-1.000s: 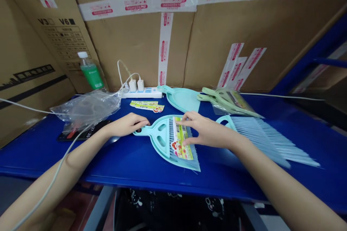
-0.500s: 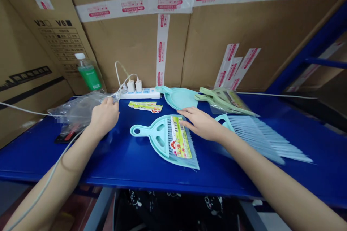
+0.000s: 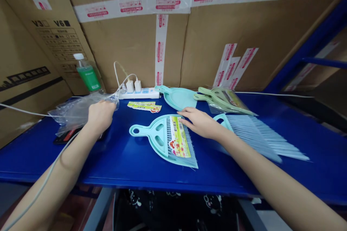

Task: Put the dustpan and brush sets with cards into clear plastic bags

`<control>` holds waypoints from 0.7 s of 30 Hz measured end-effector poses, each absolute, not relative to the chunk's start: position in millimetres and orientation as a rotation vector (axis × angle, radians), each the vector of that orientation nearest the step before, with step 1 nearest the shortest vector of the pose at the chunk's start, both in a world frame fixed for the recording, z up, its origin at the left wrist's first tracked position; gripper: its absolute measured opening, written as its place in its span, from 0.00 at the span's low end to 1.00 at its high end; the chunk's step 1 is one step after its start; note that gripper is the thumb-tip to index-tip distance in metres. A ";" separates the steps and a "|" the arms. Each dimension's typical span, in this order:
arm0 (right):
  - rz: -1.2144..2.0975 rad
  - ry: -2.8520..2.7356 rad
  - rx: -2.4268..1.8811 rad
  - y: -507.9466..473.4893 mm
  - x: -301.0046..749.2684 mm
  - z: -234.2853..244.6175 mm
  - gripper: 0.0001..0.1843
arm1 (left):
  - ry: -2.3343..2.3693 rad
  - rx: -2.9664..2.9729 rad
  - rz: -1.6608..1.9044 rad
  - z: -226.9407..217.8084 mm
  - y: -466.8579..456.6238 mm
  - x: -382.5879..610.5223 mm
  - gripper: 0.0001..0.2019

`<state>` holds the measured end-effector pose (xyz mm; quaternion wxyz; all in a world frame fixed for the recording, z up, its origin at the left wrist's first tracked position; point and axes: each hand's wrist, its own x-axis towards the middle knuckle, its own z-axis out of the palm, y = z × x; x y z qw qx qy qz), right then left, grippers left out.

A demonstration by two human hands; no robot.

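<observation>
My left hand (image 3: 101,116) is closed on a clear plastic bag (image 3: 74,110) at the left of the table, its fingertips hidden behind the knuckles. My right hand (image 3: 200,123) lies open, with fingers stretched out, at the right edge of a light blue hand brush and dustpan set (image 3: 158,135). A yellow-green label card (image 3: 179,138) rests on the bristles of that set, close to the right fingertips. Behind the right hand is a light blue dustpan (image 3: 181,97). Light blue bristles of other brushes (image 3: 252,135) spread out beyond my right forearm.
A green dustpan set (image 3: 225,99) in clear wrapping lies at the back right. Label cards (image 3: 145,106) sit before a white power strip (image 3: 146,93) with chargers. A bottle of green liquid (image 3: 88,74) stands back left. A white cable (image 3: 47,177) crosses my left forearm.
My left hand has shifted slightly left and toward me, still on the plastic bag. The right hand has stayed in nearly the same place beside the brush set.
</observation>
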<state>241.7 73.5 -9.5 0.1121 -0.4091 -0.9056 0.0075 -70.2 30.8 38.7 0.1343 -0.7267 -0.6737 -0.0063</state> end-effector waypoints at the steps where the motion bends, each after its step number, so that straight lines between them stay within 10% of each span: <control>1: 0.029 -2.660 -1.203 73.7 241.6 -9.8 0.20 | -1.977 -1.974 0.109 41.3 29.6 -65.9 0.15; 21: 0.170 -2.551 -1.159 85.8 244.1 -13.8 0.13 | -1.521 -2.810 0.133 37.4 13.2 -34.2 0.07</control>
